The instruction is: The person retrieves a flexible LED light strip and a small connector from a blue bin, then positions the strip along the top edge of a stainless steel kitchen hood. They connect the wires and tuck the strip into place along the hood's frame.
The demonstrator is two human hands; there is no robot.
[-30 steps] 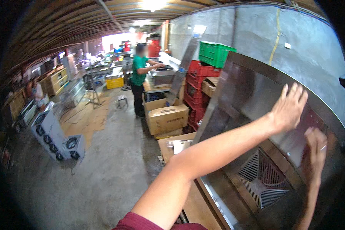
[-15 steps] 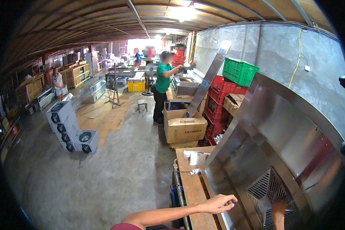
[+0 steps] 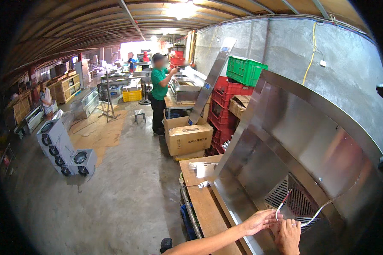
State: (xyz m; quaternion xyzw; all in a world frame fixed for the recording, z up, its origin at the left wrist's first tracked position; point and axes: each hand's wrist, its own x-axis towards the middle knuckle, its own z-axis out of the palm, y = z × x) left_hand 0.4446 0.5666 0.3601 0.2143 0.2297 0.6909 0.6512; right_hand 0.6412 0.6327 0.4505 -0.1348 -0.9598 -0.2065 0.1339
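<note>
A white cable point(image 3: 318, 214) with thin red and white wire ends runs across the stainless steel hood point(image 3: 259, 159) on my right. My right hand point(image 3: 288, 239) is closed around this cable just below the slotted vent grille point(image 3: 281, 191). Beside it, the fingertips of my left hand point(image 3: 259, 222) pinch the cable near its stripped end, the wires standing up above them. The two hands almost touch. Part of the grille is hidden behind the cable and fingers.
The hood rests on a wooden bench point(image 3: 200, 193) with a metal rail along its left edge. Beyond stand a cardboard box point(image 3: 190, 140), red crates point(image 3: 221, 114) and a green crate point(image 3: 245, 71). A co-worker in green point(image 3: 159, 85) works farther off. Stacked fan units point(image 3: 57, 140) stand on the left floor.
My left hand has moved right and down to meet my right hand, which has drawn back from the grille. The white cable now shows between them. The whole view has shifted slightly.
</note>
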